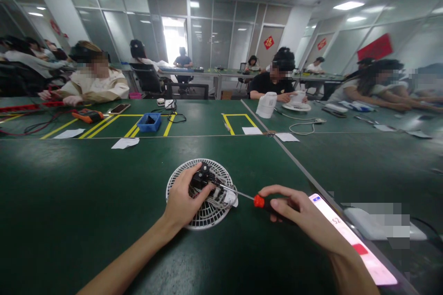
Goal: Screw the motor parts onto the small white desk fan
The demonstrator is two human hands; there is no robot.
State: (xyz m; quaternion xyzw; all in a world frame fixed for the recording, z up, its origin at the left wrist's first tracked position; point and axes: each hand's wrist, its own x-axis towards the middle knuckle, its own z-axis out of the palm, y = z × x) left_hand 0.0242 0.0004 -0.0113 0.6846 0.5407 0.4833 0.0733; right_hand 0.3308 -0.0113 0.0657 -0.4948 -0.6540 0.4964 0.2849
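A round white fan grille (207, 219) lies on the green table in front of me. On it rests a black motor assembly (204, 173) with bundled wires and a white part (230, 198). My left hand (185, 193) is closed around the motor assembly, thumb on the near side and fingers over the far side. My right hand (290, 205) grips a screwdriver (259, 201) with a red and black handle. Its metal shaft points left, and the tip reaches the motor assembly by my left thumb; exact contact is hard to see.
A lit phone-like screen (353, 239) lies right of my right hand, beside a table seam. Farther off are a blue bin (149, 122), paper slips (125, 143), an orange meter (87, 115) and a white fan part (266, 104). Other people sit across the table.
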